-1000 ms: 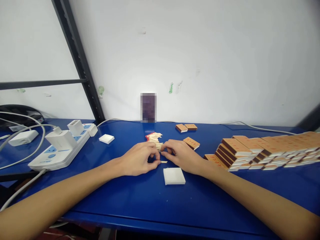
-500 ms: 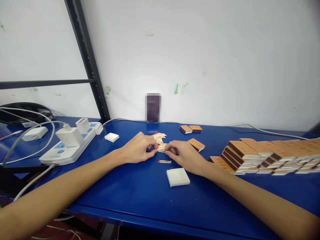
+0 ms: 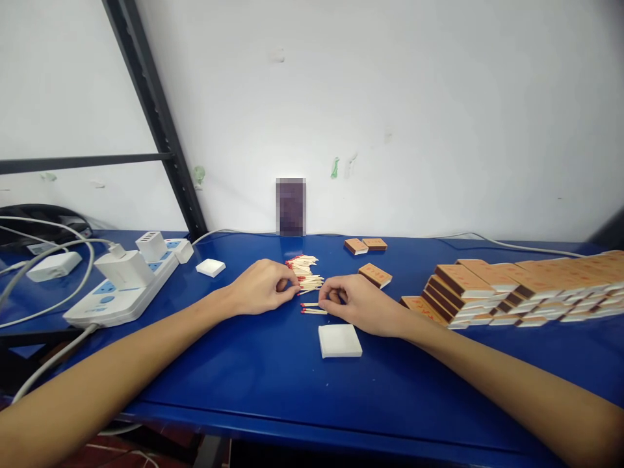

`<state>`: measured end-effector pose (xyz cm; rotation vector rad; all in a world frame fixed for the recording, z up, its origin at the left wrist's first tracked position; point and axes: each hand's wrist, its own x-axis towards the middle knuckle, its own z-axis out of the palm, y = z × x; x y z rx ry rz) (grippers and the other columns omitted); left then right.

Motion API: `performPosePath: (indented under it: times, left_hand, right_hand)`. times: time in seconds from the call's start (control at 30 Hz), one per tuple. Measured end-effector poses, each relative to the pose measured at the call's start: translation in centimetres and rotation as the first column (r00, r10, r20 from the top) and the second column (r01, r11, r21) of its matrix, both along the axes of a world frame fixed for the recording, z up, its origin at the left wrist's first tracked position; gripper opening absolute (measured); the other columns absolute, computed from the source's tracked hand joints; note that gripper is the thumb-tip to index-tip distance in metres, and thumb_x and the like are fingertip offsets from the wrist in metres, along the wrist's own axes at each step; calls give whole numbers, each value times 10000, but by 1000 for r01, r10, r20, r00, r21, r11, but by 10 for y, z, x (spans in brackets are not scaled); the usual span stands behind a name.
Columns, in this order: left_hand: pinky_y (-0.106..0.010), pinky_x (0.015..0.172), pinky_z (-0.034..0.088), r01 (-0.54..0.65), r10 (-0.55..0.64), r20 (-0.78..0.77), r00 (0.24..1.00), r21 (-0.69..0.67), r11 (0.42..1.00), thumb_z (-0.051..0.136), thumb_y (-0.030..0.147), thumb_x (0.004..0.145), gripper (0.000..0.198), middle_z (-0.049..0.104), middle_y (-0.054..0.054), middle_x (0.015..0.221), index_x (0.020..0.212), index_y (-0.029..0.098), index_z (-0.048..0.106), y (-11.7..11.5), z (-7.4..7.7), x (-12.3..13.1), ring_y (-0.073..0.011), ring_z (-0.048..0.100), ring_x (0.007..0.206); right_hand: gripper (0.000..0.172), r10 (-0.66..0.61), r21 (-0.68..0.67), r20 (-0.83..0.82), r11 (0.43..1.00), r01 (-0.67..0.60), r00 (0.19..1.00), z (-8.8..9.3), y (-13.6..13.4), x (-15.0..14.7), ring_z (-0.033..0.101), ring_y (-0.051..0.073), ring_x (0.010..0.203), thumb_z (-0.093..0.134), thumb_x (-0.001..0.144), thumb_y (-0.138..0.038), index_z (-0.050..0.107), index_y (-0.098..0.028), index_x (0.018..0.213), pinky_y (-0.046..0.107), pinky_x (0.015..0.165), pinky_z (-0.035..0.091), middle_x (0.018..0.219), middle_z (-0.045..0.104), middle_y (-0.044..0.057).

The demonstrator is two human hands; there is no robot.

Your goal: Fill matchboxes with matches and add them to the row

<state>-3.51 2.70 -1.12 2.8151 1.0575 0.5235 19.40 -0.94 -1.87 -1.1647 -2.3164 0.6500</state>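
A pile of red-headed matches (image 3: 305, 273) lies on the blue table (image 3: 234, 364). My left hand (image 3: 263, 286) is at the pile's left edge, thumb and forefinger pinched at the head of a match (image 3: 308, 291). Lower and to the right, my right hand (image 3: 361, 302) pinches the tail end of another match (image 3: 311, 305), its red head pointing left. Just below that one, a couple of matches (image 3: 313, 311) lie side by side. Nearer me sits a white matchbox tray (image 3: 340, 341), just below my right hand.
Stacked matchboxes (image 3: 487, 286) fill the right side. A single matchbox (image 3: 375, 275) lies behind my right hand, two more matchboxes (image 3: 365, 246) farther back. A small white tray (image 3: 210, 267) and a power strip (image 3: 124, 286) with plugs and cables are at left. A pixelated dark object (image 3: 291, 207) leans against the wall.
My right hand has moved from the pile toward me, bringing a match beside the ones lying apart. My left hand stays at the pile. The camera view has shifted slightly.
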Motion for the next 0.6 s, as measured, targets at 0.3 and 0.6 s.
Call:
performPosePath:
  times: [0.3, 0.6]
  left_hand:
    - [-213, 532, 309, 24, -24, -17, 1000, -7, 1000, 578, 287, 868, 153, 605, 39, 612, 830, 185, 685, -6, 0, 6, -82, 488, 518]
    - [-207, 513, 315, 26, -25, 8, 1000, -79, 997, 554, 240, 863, 168, 618, 41, 589, 832, 187, 711, -10, 1, 9, -71, 480, 477]
  right_hand:
    - [127, -94, 60, -76, 993, 99, 993, -4, 8, 0, 394, 99, 515, 524, 864, -231, 644, -189, 865, 236, 516, 295, 557, 451, -61]
    - [124, -105, 116, -29, 987, 108, 994, -8, 13, 0, 414, 103, 514, 544, 868, -254, 650, -193, 848, 242, 527, 297, 552, 473, -60]
